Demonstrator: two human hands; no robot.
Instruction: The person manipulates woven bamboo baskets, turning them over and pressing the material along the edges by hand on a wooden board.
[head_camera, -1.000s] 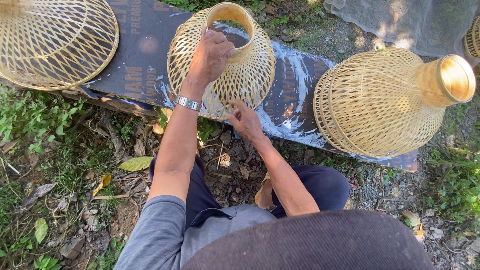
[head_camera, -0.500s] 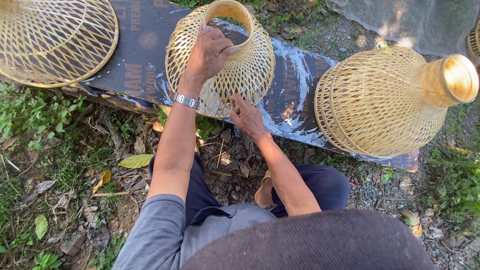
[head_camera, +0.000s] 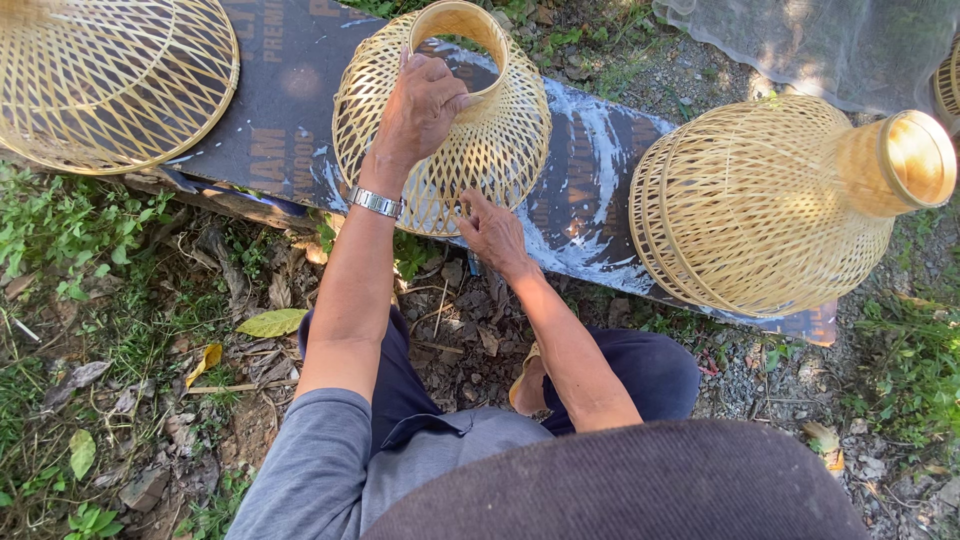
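Nearest the camera sits the person, in a grey sleeve and dark trousers, above ground strewn with dry leaves, a yellow leaf (head_camera: 272, 322) and patches of green weeds.

The right hand (head_camera: 492, 232) reaches to the lower rim of the middle woven basket (head_camera: 500, 150), its fingertips pressed together against the bamboo strips there, seemingly pinching the weave, though the exact hold is too small to make out. The left hand (head_camera: 420, 108), a metal wristwatch (head_camera: 375, 202) on its wrist, lies over the upper side of that basket, fingers curled and its grip closed on the wall of the round neck (head_camera: 458, 25).

This basket rests on a dark board (head_camera: 290, 110) smeared with white, lying on the ground, with the neck pointing up and away.

To the right, on the same board, a larger vase-shaped basket (head_camera: 770, 210) lies on its side. Far left, a wide open-weave basket (head_camera: 110, 80) rests on the board. Grey netting (head_camera: 810, 45) lies in the far right corner.
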